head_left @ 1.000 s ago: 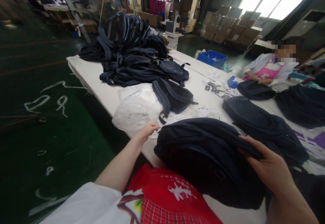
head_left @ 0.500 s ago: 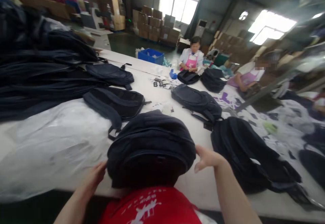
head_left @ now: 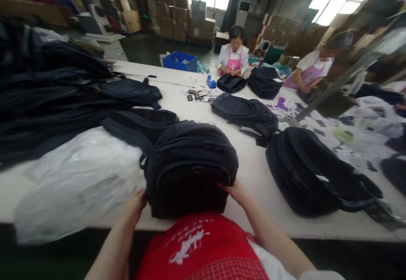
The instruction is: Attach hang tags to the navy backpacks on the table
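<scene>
A dark navy backpack (head_left: pixel 190 170) stands upright at the table's near edge, its front pocket towards me, against my red apron (head_left: pixel 203 246). My left hand (head_left: pixel 138 201) presses on its lower left side, with the fingertips partly hidden by the bag. My right hand (head_left: pixel 234 190) holds the right side, fingers curled onto the edge of the front. Left of the bag lies a heap of clear plastic bags (head_left: pixel 85 178). Just behind it another backpack (head_left: pixel 139 125) rests with its straps up.
Dark backpacks (head_left: pixel 47 106) are piled at the left. More backpacks lie to the right (head_left: pixel 304 170) and in the middle (head_left: pixel 244 113) of the white table (head_left: pixel 253 166). Two co-workers sit across, near paper tags (head_left: pixel 199 94) and a blue crate (head_left: pixel 180 62). A slanted metal pole (head_left: pixel 333 79) rises at right.
My right hand, earlier beside the backpack with thumb and fingers apart, has closed on its right side. The bag sits more upright, its front pocket showing more. The camera view has tilted down.
</scene>
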The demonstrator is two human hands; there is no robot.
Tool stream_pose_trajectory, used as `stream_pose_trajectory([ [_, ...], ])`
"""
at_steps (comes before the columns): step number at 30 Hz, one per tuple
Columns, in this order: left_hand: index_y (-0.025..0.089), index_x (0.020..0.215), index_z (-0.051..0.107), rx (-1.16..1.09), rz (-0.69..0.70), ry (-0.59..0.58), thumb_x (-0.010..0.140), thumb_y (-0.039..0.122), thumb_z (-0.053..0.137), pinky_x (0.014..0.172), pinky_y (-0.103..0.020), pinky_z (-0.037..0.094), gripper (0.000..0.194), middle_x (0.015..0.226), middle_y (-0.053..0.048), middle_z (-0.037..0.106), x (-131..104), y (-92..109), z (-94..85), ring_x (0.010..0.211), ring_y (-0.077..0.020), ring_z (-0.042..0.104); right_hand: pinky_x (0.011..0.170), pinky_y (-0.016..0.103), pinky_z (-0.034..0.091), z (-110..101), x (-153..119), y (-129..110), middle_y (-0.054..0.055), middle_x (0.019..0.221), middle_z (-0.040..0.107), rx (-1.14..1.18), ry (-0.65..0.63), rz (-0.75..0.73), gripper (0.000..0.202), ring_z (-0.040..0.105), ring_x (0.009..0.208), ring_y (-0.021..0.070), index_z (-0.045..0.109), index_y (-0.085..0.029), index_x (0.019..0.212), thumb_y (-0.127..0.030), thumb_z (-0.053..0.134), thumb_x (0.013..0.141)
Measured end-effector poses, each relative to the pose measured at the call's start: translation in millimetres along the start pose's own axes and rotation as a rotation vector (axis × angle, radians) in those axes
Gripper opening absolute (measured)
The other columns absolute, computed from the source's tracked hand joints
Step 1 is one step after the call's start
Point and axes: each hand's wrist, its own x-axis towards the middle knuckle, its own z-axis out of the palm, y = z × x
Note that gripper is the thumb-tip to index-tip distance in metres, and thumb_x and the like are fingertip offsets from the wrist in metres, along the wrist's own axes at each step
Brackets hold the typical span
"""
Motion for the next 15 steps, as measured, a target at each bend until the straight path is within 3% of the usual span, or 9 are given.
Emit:
stream_pose_trajectory([
  [3,0.02,0.064,0.046,-0.025,-0.004,0.026,0.061,0.06,0.055,0.045,-0.021,0.018,0.042,0.047,0.009,0.03,-0.4,-3.0,3.3,0.045,-0.0073,0.025,0.087,0.047,0.054,-6.1,13.6,-9.4,0.01,0.094,0.075,0.03,0.063,0.05,0.05,0.067,0.095,0.0326,0.072,-0.016,0.094,-0.056,0.075,0.063],
  [6,0.017,0.074,0.057,-0.041,-0.004,0.008,0.06,0.06,0.059,0.046,-0.021,0.017,0.045,0.048,0.009,0.028,1.0,-1.1,12.6,0.046,-0.0077,0.025,0.084,0.043,0.055,-27.3,19.5,-22.8,0.012,0.095,0.075,0.038,0.134,0.038,0.053,0.068,0.094,0.0314,0.072,-0.012,0.095,-0.058,0.07,0.068],
  [10,0.015,0.086,0.063,-0.071,-0.005,-0.074,0.058,0.062,0.062,0.046,-0.022,0.017,0.055,0.051,0.009,0.031,-5.1,-4.3,21.6,0.046,-0.0079,0.027,0.074,0.038,0.055,-79.9,15.6,-45.4,0.012,0.087,0.075,-0.165,0.285,-0.055,0.05,0.069,0.088,0.0312,0.073,-0.01,0.088,-0.055,0.071,0.066],
  [15,0.015,0.079,0.06,-0.044,-0.043,-0.132,0.054,0.068,0.064,0.046,-0.022,0.017,0.059,0.048,0.01,0.031,-4.2,-24.0,25.8,0.045,-0.0079,0.026,0.059,0.034,0.05,-152.0,-4.2,-83.4,0.007,0.066,0.07,-0.598,0.474,-0.155,0.042,0.067,0.072,0.029,0.069,-0.015,0.069,-0.057,0.066,0.067],
])
